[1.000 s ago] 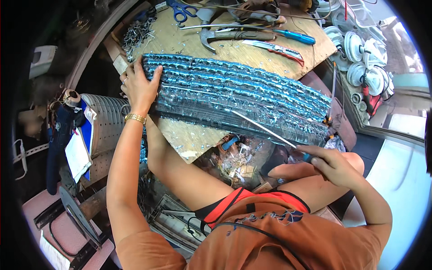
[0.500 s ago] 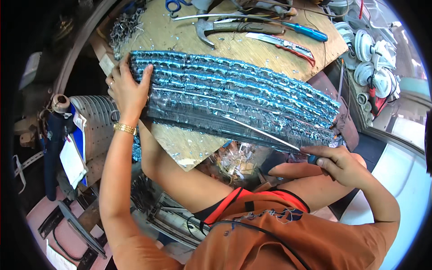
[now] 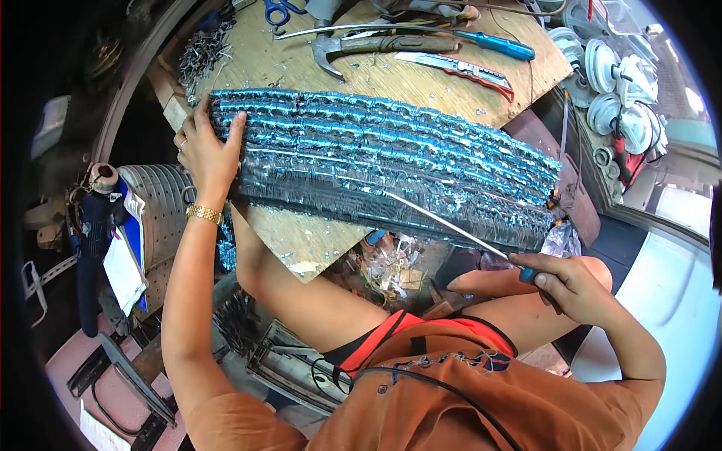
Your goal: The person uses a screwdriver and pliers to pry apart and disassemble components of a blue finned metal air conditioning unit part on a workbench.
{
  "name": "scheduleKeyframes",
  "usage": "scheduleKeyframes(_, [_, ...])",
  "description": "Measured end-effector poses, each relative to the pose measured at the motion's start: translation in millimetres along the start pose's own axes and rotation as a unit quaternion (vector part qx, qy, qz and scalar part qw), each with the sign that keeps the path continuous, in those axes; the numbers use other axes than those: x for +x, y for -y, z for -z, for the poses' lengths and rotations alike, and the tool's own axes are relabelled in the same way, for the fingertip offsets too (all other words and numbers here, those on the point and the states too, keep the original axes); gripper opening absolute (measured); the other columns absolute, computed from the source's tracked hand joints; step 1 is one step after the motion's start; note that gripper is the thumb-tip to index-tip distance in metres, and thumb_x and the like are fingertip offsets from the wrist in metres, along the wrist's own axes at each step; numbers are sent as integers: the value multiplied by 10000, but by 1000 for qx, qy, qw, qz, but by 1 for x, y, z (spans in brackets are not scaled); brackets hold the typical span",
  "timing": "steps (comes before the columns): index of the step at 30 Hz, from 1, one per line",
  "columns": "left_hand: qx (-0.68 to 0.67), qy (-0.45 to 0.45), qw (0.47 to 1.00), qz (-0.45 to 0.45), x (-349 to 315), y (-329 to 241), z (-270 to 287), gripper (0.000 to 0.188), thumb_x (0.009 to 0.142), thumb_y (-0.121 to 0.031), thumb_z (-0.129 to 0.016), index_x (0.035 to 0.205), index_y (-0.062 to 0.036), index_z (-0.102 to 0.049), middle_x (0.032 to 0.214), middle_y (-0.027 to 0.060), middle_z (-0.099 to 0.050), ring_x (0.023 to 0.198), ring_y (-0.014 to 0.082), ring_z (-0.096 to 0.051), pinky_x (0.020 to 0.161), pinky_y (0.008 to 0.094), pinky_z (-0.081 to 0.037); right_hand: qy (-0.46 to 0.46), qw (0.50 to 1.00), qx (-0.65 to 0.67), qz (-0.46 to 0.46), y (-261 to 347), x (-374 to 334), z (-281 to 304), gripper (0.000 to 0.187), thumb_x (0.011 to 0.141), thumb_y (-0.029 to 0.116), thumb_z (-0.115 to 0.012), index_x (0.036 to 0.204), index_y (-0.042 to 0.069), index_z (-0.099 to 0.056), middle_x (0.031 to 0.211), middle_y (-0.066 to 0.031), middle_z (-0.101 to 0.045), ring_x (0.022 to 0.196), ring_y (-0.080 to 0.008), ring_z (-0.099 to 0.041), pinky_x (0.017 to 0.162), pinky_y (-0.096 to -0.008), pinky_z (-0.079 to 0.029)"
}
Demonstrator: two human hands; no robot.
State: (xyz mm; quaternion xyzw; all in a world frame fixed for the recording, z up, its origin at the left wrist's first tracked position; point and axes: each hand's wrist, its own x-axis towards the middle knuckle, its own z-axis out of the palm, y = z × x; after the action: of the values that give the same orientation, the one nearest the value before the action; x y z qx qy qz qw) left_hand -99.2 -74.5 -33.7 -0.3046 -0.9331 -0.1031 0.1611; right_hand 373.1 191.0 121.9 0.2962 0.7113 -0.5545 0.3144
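A long heat-exchanger coil [image 3: 391,143] lies on the wooden board, with rows of torn, ragged blue fins along its far part and darker, flatter fins on the near side. My left hand [image 3: 207,150] is closed around its left end, thumb on top. In my right hand [image 3: 568,289], by the right knee, is a screwdriver [image 3: 451,225] with a long metal shaft; its blue handle is mostly covered by my fingers. The shaft slants up and leftward, its tip against the dark fins on the near half of the coil.
On the board [image 3: 301,240] beyond the coil lie a claw hammer [image 3: 391,45], another blue-handled screwdriver [image 3: 504,46], a red utility knife [image 3: 466,73], blue scissors [image 3: 278,11] and a metal scrap pile [image 3: 203,56]. White plastic wheels [image 3: 602,64] stand right; litter [image 3: 395,263] lies below.
The screwdriver and my right hand have shifted rightward along the coil's near fins. My left hand keeps its grip on the end. The whole view has moved slightly.
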Motion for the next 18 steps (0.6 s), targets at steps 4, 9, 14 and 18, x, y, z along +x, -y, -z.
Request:
scheduleKeyframes(4, [4, -9, 1000, -19, -6, -2, 1, 730, 944, -618, -670, 1506, -171, -542, 1418, 204, -589, 1312, 439, -510, 1087, 568, -414, 7, 997, 22, -69, 13, -5, -3, 468, 1042, -11, -488, 1497, 59, -572, 1178, -104, -744, 778, -141, -637, 699, -291, -531])
scheduleKeyframes(9, [-5, -10, 1000, -14, -5, -4, 1, 755, 916, -591, -713, 1529, -200, -511, 1444, 173, -576, 1333, 438, -481, 1083, 602, -392, -17, 999, -31, -25, 28, -3, -8, 461, 1018, -31, -522, 1466, 47, -596, 1286, -157, -724, 1140, -259, -688, 961, -354, -545])
scheduleKeyframes(14, [-4, -3, 1000, -4, -2, -4, 0, 757, 917, -604, -703, 1529, -201, -514, 1445, 177, -573, 1331, 433, -489, 1073, 591, -399, -43, 997, -52, 28, 13, 1, -15, 449, 1017, -23, -528, 1454, 48, -602, 1292, -155, -727, 1141, -295, -715, 991, -370, -542])
scheduleKeyframes(18, [7, 8, 1000, 0, 2, 1, 2, 764, 915, -636, -683, 1524, -205, -520, 1447, 171, -570, 1333, 428, -490, 1082, 593, -390, -29, 999, -19, -7, -4, -7, -8, 445, 1028, -1, -514, 1459, 59, -606, 1175, -137, -747, 882, -227, -702, 821, -342, -545])
